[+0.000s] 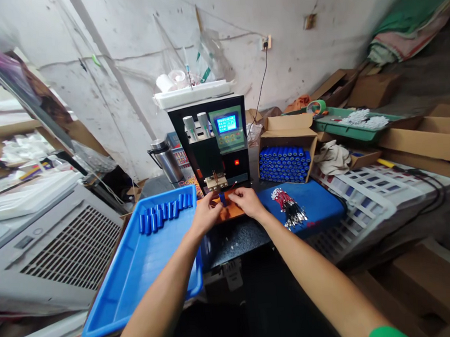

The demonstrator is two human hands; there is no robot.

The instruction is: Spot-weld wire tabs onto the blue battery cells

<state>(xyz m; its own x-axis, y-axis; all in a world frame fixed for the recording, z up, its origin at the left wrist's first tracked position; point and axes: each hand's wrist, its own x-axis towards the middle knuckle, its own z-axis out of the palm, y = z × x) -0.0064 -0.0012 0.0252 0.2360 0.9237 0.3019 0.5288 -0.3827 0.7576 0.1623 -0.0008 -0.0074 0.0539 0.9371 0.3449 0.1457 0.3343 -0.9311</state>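
Below the electrodes of a black spot welder (210,175), my left hand (206,214) pinches a blue cylindrical battery cell (222,198). To its right, my right hand (248,202) has thumb and forefinger closed on a thin wire lead (234,185), whose small pale end sticks up above the fingers. The exact contact between lead and cell is too small to make out. Both hands are over an orange plate (228,214) at the foot of the machine. More blue cells (159,216) stand in rows inside a blue plastic tray (140,275) on the left.
A bundle of red and black wire leads (288,208) lies on a blue pad (320,203) to the right. Behind it stands a cardboard box (286,126) packed with blue cells. A steel flask (167,161) is left of the welder; a white crate (359,206) stands far right.
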